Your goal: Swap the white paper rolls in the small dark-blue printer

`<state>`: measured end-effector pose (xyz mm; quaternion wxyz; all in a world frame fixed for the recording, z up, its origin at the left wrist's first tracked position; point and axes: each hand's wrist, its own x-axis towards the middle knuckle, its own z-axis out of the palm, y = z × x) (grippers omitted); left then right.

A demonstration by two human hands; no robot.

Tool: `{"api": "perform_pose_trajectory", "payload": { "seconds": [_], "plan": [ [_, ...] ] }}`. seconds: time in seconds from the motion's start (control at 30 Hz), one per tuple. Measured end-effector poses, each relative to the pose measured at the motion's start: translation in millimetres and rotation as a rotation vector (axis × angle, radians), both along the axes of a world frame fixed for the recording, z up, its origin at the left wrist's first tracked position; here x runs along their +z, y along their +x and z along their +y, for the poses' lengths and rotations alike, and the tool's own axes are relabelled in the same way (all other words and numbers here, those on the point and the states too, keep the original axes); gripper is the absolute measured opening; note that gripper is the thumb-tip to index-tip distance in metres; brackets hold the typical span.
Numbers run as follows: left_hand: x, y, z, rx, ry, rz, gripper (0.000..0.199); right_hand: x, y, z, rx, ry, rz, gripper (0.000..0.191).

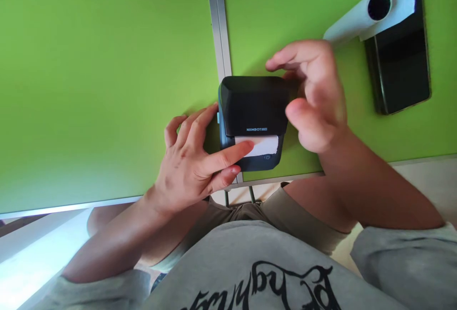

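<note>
A black label printer marked NIIMBOT lies on the green tabletop, with a strip of white label paper showing at its front. My left hand is spread against the printer's left side. Its index fingertip rests on the paper, and its thumb is at the printer's front left edge. To the right of the printer, my right hand is raised with thumb and fingers apart, holding nothing. Its thumb is close to the printer's right side; whether it touches cannot be made out. Part of that hand's fingers is hidden.
A roll of white paper with a dark hollow core lies at the upper right, partly over a black smartphone. A grey metal seam divides the green tabletop. The table's front edge runs just below the printer, close to my lap.
</note>
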<state>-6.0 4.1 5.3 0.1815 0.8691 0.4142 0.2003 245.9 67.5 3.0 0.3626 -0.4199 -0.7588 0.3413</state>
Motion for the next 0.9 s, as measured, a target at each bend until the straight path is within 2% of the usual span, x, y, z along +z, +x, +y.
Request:
{"api": "perform_pose_trajectory", "payload": {
  "seconds": [0.1, 0.5, 0.9],
  "plan": [
    [-0.1, -0.4, -0.1, -0.003, -0.008, -0.006, 0.039, 3.0, -1.1, 1.7, 0.045, 0.035, 0.061, 0.041],
    [-0.4, 1.1, 0.4, 0.005, 0.015, 0.006, 0.039, 5.4, -2.7, 3.8, 0.165, 0.175, -0.009, 0.047],
    [-3.0, -1.3, 1.4, -0.017, 0.015, -0.01, 0.04, 6.2, -1.0, 0.5, 0.085, 0.03, -0.061, 0.044]
  ]
}}
